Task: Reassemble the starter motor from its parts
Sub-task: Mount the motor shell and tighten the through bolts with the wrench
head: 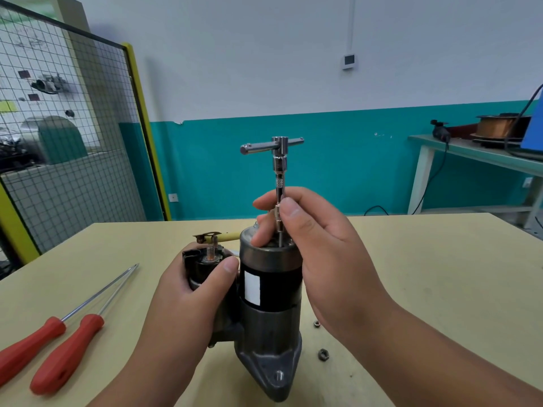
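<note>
Starter motor, a dark metal cylinder with a black middle band bearing a white rectangular label, stands upright on its grey cast nose housing near the front middle of the pale wooden counter; a threaded hole shows in the housing's lower lug; the smaller black cylindrical solenoid sits against its left side, with a coppery threaded stud on top and a yellow-sleeved lead reaching across to the motor body; the left hand grips the solenoid, its thumb curled over the upper edge; the right hand pinches the lower shaft of a chrome T-handle socket wrench between thumb and curled fingers, the tool standing vertical on the motor's top end with its crossbar level above; two red-handled screwdrivers lie side by side on the counter well to the left; two small dark hex nuts lie just right of the housing.
</note>
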`<state>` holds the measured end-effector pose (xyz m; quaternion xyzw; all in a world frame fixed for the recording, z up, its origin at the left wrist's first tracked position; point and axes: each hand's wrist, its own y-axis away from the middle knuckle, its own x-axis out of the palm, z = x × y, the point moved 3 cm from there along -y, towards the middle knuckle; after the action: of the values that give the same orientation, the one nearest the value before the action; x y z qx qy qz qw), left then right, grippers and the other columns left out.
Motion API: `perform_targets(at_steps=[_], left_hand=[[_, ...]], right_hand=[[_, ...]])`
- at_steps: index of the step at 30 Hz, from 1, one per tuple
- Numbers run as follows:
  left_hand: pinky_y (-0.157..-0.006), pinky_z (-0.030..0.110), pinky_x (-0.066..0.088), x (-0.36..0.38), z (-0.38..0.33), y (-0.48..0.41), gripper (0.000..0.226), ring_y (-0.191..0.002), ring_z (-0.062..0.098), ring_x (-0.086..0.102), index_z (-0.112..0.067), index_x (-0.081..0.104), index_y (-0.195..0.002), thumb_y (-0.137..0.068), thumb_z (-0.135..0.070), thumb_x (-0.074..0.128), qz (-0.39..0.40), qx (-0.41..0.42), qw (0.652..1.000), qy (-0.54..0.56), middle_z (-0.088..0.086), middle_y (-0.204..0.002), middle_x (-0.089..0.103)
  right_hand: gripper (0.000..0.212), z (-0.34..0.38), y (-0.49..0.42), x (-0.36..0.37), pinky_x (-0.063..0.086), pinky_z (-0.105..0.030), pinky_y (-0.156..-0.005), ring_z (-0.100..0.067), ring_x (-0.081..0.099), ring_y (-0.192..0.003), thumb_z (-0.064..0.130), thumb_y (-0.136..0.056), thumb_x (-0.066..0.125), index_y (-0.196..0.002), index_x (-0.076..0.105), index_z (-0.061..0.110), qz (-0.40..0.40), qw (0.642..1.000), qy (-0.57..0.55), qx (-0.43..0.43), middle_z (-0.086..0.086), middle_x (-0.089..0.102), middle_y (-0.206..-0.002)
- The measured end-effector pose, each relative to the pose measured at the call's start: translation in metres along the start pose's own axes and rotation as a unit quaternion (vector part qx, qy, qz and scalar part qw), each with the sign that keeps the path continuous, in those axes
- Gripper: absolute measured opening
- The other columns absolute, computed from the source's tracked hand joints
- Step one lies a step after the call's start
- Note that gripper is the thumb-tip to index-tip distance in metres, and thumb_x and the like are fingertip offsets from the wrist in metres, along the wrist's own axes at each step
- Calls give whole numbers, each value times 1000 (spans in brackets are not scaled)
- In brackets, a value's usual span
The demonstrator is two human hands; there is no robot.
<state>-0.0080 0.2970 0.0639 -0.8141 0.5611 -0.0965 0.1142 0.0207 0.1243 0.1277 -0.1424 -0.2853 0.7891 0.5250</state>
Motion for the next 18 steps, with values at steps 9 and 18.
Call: perform_targets(at_steps=[9, 18], left_hand=[[-50, 47, 62, -1, 1, -1, 44, -81, 29, 80, -44, 77, -98, -61, -67, 75, 3, -5, 1000, -6, -3, -90, 80], [-61, 53, 66, -2, 3, -3, 48, -92, 29, 79, -45, 76, -102, -62, -69, 73, 1, -1, 1000, -13, -5, -95, 81]], right_hand=[[21, -1, -1, 2, 53, -18, -86, -11, 69, -86, 36, -103, 48, -97, 67, 30, -6, 1000, 14, -7, 1, 74, -83], [18, 1, -1, 2, 51, -14, -86, -9, 70, -87, 35, -103, 50, -99, 67, 32, -1, 1000, 9, -9, 1, 73, -82]])
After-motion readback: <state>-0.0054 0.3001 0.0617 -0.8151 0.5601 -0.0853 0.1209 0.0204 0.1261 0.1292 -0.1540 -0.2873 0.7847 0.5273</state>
